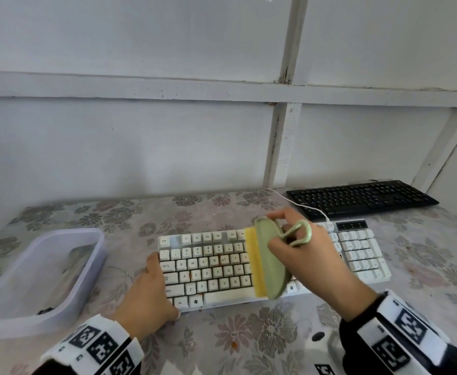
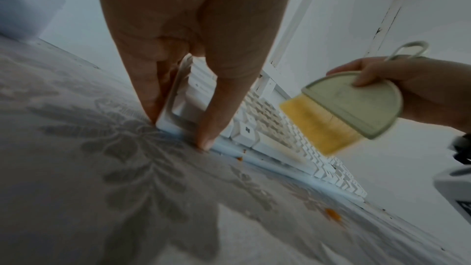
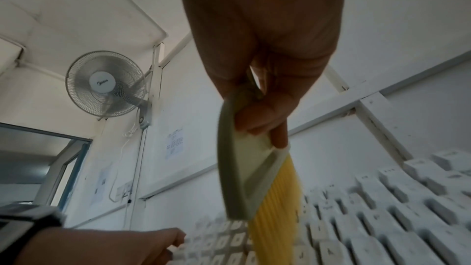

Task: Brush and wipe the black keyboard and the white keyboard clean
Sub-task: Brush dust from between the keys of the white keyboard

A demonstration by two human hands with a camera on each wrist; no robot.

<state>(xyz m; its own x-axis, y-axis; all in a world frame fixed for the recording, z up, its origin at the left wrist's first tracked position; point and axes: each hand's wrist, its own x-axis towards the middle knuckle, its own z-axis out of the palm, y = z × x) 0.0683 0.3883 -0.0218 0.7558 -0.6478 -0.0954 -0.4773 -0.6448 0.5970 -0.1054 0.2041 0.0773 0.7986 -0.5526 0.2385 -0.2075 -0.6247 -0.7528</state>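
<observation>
1. The room: a pale panelled wall with white battens stands behind the table; the right wrist view shows a white wall-mounted fan high up.
2. The table's floral plastic cloth carries orange crumbs near its front edge.
3. A translucent plastic tub sits left of the white keyboard, apart from it, with bare cloth between.
4. The flat black keyboard lies at the back right, just behind the white one.
5. The stained white keyboard lies centre.
6. The right hand pinches a sage-green half-round brush with yellow bristles, bristles over the middle keys.
7. The left hand, fingers straight, presses the white keyboard's left end, thumb at its front corner.
</observation>
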